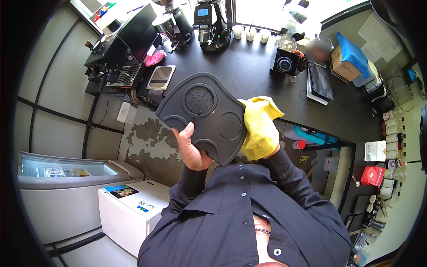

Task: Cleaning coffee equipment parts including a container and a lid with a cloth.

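My left hand (193, 148) grips the lower left edge of a black rubber tamping mat (215, 120), its thumb lying on the top face. The mat is held up in front of my body, tilted, with several round recesses, one of them studded. At the mat's right edge, my right hand (272, 151) is mostly covered by a yellow cloth (262, 128) that it holds against the mat. The fingers under the cloth are hidden.
Beyond the mat, a black counter (240, 70) carries a coffee grinder (213, 30), a steel container (161, 77), a pink cloth (155, 58) and paper cups (250, 33). An espresso machine (123, 50) stands at left. A white chest freezer (133, 210) is at lower left.
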Available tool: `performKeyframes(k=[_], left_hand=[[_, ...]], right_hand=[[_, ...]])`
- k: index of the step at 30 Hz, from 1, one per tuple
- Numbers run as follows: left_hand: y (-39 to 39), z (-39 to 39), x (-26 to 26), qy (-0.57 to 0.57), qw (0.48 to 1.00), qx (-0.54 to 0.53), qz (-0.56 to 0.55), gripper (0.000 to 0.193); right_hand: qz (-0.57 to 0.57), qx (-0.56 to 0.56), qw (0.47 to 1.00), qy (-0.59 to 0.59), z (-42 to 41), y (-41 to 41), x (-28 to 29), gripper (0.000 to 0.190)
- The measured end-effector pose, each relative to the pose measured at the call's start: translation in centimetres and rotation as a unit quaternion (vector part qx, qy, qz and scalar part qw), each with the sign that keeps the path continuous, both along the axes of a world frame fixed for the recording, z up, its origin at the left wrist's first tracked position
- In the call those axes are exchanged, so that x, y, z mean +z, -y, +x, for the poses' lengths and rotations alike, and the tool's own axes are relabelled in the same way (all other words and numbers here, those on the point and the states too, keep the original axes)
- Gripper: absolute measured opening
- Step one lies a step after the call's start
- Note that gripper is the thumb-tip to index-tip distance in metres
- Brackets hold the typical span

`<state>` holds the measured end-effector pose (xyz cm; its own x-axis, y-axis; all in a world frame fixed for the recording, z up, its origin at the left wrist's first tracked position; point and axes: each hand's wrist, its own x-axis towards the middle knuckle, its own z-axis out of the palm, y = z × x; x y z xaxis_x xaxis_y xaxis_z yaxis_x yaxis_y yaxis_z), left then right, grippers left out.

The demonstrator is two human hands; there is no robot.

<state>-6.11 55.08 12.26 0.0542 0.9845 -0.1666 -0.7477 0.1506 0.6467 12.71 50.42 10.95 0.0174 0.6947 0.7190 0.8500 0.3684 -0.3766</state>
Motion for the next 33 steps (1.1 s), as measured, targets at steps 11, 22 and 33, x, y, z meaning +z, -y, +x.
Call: performKeyframes(k=[11,22,33], left_hand=[[2.3,7.5,1.1,-0.106,0.988,0.1,0.045,0.056],[6.9,15.6,2.0,-0.136,0.977,0.117,0.114,0.056],[10.3,16.3,2.2,-0.18,0.957,0.212,0.085,0.06]], right_hand=[[-0.204,-0.286,0.903,0.246,5.1,0.9,-0.9,0.014],[-0.099,-0.07,0.984,-0.13,10.0,2.3,-1.1,0.017],[0.019,-0.133,0.935,0.329,9.9,2.6,1.4,0.011]])
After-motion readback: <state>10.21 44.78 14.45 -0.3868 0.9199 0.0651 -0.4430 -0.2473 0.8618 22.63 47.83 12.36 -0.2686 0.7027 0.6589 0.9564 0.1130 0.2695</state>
